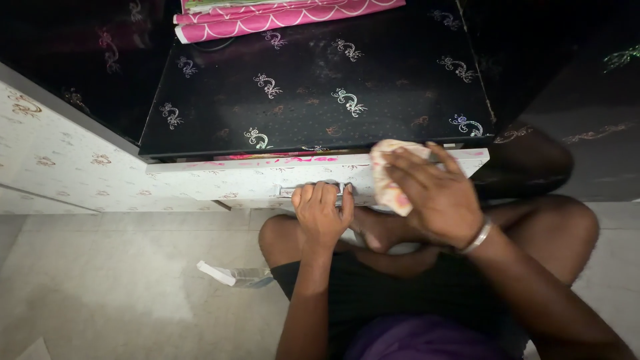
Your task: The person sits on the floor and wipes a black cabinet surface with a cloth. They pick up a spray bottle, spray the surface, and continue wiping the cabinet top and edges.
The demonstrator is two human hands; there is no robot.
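My left hand (323, 215) curled shut around the drawer handle (313, 191) at twelve o'clock; my right hand (437, 197) pressed a folded cloth (389, 180) flat on the drawer front (233, 179), handle running nine-to-three.

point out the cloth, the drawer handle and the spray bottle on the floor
cloth (389, 181), head view, on its folded pale middle
drawer handle (288, 191), head view, on its bare left end
spray bottle (233, 274), head view, on its clear body
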